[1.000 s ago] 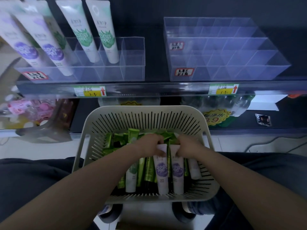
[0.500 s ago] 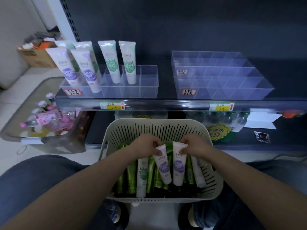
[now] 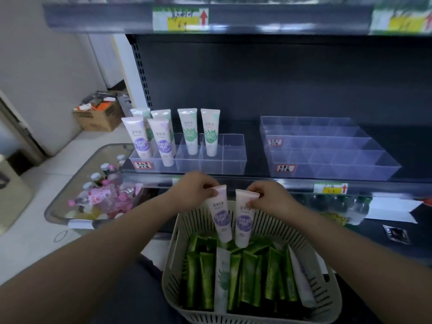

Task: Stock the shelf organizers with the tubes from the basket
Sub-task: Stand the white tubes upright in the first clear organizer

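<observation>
Each hand point(image 3: 195, 190) point(image 3: 272, 198) pinches a light, soft purple tube point(image 3: 221, 212) point(image 3: 244, 218) by its stiff crimped end, caps dangling below.

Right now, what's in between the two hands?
In the head view, two purple-labelled tubes hang there side by side: the left hand pinches the left tube, the right hand pinches the right tube, above the basket.

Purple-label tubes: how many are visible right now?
4. Two purple-label tubes stand in the left organizer; the left hand holds one, the right hand another, above the basket. More may hide inside.
</observation>
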The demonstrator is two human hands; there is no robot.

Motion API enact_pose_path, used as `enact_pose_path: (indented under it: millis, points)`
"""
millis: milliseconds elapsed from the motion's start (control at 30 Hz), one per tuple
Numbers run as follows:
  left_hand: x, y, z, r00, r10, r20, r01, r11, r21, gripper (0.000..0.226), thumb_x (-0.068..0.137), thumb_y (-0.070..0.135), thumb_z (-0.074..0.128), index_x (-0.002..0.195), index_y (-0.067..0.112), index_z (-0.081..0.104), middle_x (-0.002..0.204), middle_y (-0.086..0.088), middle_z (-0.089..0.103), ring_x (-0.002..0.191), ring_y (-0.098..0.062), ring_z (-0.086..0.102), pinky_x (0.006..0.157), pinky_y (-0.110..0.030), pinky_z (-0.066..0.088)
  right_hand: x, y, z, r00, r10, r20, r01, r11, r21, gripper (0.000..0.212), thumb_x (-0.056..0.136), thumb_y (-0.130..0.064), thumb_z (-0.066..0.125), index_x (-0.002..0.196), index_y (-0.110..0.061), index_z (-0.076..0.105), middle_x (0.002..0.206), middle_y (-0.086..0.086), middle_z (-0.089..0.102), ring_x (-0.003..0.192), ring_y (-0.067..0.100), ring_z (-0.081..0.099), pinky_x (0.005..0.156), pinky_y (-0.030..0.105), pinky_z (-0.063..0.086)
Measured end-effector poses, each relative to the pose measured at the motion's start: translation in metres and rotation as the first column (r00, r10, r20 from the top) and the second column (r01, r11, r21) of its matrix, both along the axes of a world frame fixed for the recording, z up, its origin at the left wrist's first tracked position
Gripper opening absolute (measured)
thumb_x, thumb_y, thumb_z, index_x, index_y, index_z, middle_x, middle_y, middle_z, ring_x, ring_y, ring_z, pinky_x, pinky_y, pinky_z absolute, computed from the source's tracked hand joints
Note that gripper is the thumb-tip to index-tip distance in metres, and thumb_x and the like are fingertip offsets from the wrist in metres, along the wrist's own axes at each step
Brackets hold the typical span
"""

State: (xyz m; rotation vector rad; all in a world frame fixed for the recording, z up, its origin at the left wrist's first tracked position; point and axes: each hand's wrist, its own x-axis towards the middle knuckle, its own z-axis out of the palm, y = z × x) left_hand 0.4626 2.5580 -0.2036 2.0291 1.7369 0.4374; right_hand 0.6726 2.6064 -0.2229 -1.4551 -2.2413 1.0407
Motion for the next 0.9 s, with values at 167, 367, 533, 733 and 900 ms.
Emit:
enact_pose_path:
  millis: [167,367,533,733,900]
  points:
    - [-0.026,0.004,0.030,0.989,0.125,0.077,-0.134,0.983,0.129,0.020,0.092,0.016,0.053,0.104,0.013,0.069,0.094,0.002,0.065,0.078,-0.004,0.055,0.065,-0.017,0.040,-0.024,0.015,0.028,0.984,0.016,-0.177,-0.010,0.999,0.036,0.024,0.080,-0.009,0.068,0.082,-0.032,0.062,0.090,-0.008,0.066,0.085,0.009,0.063,0.065,0.024,0.051]
    - [-0.043,0.016,0.059,0.975,0.191,0.117,-0.212,0.954,0.211,0.020,0.093,0.013,0.051,0.104,0.013,0.068,0.093,0.004,0.061,0.086,-0.013,0.055,0.064,-0.019,0.037,-0.053,0.038,0.056,0.955,0.042,-0.292,-0.017,0.996,0.089,0.022,0.080,-0.007,0.067,0.085,-0.028,0.065,0.096,-0.003,0.068,0.089,0.012,0.064,0.076,0.032,0.054]
    - [-0.053,0.032,0.085,0.965,0.218,0.144,-0.252,0.923,0.292,0.019,0.094,0.011,0.047,0.101,0.014,0.064,0.095,0.003,0.057,0.082,-0.012,0.053,0.071,-0.022,0.035,-0.076,0.056,0.078,0.936,0.048,-0.350,0.010,0.987,0.159,0.018,0.082,-0.009,0.064,0.091,-0.025,0.067,0.095,-0.005,0.069,0.090,0.011,0.064,0.081,0.035,0.054]
    - [-0.068,0.054,0.104,0.969,0.238,0.062,-0.241,0.867,0.436,0.016,0.093,0.011,0.045,0.094,0.016,0.060,0.094,0.002,0.053,0.080,-0.015,0.049,0.059,-0.020,0.026,-0.097,0.073,0.097,0.896,0.066,-0.440,0.042,0.972,0.232,0.024,0.085,-0.009,0.061,0.082,-0.033,0.061,0.085,-0.014,0.065,0.075,-0.004,0.060,0.057,0.009,0.046]
    - [-0.078,0.073,0.103,0.963,0.268,0.043,-0.253,0.830,0.496,0.018,0.093,0.009,0.044,0.099,0.011,0.061,0.095,0.001,0.053,0.084,-0.015,0.046,0.062,-0.018,0.024,-0.107,0.088,0.102,0.877,0.051,-0.479,0.089,0.960,0.264,0.019,0.087,-0.010,0.057,0.089,-0.028,0.063,0.082,-0.017,0.062,0.070,-0.006,0.057,0.056,0.007,0.043]
